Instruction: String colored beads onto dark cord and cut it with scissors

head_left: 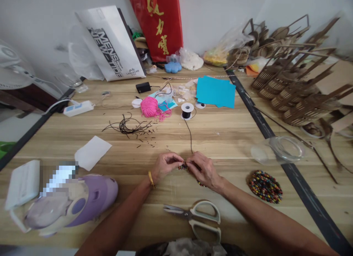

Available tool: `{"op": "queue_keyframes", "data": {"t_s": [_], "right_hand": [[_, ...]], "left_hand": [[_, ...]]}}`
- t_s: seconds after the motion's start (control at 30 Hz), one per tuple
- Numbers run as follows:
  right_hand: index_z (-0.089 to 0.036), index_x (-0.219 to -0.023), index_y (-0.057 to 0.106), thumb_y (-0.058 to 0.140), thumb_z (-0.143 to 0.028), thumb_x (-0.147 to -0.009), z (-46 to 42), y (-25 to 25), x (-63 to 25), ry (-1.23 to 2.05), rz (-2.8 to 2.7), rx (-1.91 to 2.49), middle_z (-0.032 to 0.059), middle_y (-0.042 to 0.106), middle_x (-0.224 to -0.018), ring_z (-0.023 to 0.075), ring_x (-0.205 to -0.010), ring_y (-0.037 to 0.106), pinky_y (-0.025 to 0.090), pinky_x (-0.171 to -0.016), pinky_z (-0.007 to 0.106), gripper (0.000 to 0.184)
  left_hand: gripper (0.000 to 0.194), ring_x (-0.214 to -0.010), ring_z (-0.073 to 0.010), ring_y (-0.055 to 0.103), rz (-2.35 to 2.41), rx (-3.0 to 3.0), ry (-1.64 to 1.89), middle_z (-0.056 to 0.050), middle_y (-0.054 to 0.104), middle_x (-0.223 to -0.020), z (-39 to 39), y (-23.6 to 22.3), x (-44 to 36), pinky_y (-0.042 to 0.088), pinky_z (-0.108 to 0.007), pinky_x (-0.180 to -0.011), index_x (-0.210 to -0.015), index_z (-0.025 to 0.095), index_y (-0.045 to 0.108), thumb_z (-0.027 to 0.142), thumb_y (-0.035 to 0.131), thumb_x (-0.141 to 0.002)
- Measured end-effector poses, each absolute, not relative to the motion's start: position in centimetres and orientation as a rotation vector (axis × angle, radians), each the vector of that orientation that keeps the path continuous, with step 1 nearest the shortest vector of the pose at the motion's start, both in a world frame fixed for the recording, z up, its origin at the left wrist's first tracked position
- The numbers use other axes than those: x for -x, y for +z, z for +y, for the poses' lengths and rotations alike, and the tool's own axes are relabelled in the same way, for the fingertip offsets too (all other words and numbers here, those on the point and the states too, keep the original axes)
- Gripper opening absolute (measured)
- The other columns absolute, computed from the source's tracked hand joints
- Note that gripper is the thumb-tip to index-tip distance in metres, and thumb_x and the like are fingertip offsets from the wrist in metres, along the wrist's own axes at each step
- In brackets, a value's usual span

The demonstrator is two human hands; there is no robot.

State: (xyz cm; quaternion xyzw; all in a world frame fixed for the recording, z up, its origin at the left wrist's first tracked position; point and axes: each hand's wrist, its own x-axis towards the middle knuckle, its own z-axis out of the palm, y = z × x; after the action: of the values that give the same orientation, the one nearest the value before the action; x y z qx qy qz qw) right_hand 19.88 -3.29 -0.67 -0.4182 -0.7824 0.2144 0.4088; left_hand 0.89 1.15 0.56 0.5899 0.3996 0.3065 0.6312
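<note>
Over the middle of the table, my left hand (167,165) and my right hand (203,169) meet with thumbs and fingers pinched. Between them is a small string of multicoloured beads (183,168), partly hidden by the fingers; more of it shows below my right hand. A black cord (190,136) runs from a white spool (187,111) down to my right hand. Nearer to me lie scissors (190,214) with pale handles, blades pointing left. To the right of my right forearm rests a coiled pile of coloured beads (265,186).
Cut black cords (127,125) and short scraps lie left of the spool. Behind are pink yarn (149,107) and blue sheets (216,92). A purple-and-white device (93,197) stands at left, a clear plastic container (286,149) at right, woven baskets (289,87) at far right.
</note>
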Motion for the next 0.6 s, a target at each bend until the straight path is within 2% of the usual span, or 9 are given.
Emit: {"op": "queue_keyframes", "data": {"t_s": [0.6], "right_hand": [[-0.019,-0.09,0.058,0.047,-0.019,-0.094,-3.24,-0.66,-19.98,0.597,-1.977,1.019,0.0054,0.061,-0.078,0.0174,-0.074,0.054,0.044,-0.068,0.03,0.011]], "left_hand": [[0.021,-0.069,-0.0138,0.062,0.91,-1.35,0.703,-0.007,0.07,-0.074,1.2,0.37,-0.86,0.049,-0.025,-0.068,-0.076,0.01,0.071,0.028,0.076,-0.067]]}}
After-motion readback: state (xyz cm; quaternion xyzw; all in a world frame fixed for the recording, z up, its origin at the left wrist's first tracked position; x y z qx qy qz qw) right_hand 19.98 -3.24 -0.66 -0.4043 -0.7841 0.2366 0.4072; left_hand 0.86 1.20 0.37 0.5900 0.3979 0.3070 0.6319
